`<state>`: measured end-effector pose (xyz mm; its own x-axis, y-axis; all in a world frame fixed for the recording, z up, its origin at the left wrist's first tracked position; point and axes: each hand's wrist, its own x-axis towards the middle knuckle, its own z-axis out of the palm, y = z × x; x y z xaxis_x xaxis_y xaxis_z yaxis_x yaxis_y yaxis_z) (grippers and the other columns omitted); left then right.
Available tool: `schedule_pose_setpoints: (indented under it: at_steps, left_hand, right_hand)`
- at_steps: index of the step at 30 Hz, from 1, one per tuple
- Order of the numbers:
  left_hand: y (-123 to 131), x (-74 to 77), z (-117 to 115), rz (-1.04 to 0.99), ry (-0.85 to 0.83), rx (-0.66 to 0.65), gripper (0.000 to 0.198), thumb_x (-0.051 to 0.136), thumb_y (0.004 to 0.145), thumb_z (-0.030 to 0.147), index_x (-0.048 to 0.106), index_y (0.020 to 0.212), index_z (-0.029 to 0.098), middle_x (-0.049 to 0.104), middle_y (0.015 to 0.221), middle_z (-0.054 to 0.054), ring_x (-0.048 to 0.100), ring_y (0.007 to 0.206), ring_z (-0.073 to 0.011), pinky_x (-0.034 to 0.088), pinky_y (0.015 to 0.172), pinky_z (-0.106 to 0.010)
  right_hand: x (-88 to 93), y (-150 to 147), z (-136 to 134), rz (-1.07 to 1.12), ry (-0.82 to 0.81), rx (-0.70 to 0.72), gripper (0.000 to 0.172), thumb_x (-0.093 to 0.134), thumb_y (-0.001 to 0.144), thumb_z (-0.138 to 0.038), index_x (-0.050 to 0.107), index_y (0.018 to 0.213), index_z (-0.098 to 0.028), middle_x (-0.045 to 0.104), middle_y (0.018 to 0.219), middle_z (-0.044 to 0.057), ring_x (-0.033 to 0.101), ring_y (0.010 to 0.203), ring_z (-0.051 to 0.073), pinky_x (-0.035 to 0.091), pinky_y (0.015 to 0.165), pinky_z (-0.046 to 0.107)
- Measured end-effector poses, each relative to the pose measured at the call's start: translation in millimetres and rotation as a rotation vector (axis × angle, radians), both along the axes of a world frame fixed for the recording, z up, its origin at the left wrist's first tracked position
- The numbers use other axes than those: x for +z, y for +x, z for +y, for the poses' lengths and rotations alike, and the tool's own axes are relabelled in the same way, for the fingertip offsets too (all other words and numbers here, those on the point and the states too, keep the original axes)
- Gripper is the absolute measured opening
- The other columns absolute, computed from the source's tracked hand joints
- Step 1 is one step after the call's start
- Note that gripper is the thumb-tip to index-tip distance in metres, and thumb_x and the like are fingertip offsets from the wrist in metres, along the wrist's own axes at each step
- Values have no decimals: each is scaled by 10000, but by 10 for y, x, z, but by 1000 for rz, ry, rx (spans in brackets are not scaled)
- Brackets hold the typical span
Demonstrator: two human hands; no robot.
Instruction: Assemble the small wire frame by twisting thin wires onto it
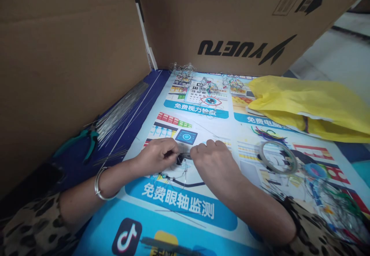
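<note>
Beaded wire (171,179) sits between left hand (158,154) and right hand (212,159), over printed poster (225,219); fingers (172,147) of both pinch thin dark strand (185,155); teal-handled pliers (94,139) lie left, tape roll (294,163) right.

Matt cardboard (81,52); shiny metal bangle (97,187)

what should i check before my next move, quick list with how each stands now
1. Both hands at the work: ok, left hand and right hand close on a dark piece.
2. Dark piece's ends visible: not ok, fingers cover them.
3. Thin looped strand fastened to it: cannot tell.
4. Pliers clear of the hands: ok, lying at the left.
5. Tape roll clear of the hands: ok, at the right.
</note>
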<state>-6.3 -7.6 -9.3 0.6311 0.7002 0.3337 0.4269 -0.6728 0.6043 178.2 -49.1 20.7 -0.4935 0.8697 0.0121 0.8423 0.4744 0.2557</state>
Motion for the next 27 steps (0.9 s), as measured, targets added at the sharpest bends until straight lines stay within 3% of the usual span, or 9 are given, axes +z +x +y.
schedule_pose_setpoints:
  at_steps: [9, 16, 27]
  left_hand:
    - [-33, 53, 62, -4, -228, -11, 111, 484, 770, 152, 542, 676, 148, 585, 662, -6, 512, 610, -88, 431, 572, -216]
    - [-44, 74, 74, -28, -247, -85, 151, 492, 805, 162, 554, 668, 144, 592, 668, -15, 517, 636, -94, 433, 613, -227]
    - [-23, 71, 53, -5, -162, -47, 152, 496, 795, 171, 546, 654, 146, 599, 649, -15, 527, 617, -94, 436, 590, -227]
  right_hand:
    - [7, -7, -9, -12, 14, 7, 156, 490, 740, -41, 593, 788, -148, 603, 695, 67, 525, 654, 207, 212, 553, 317]
    - [-7, -21, -24, -35, 0, 1, 162, 479, 738, -43, 589, 795, -148, 594, 698, 74, 517, 645, 212, 207, 547, 318]
    - [-11, -37, -11, -29, 4, -4, 166, 492, 723, -26, 593, 783, -143, 597, 674, 72, 522, 640, 213, 201, 543, 311]
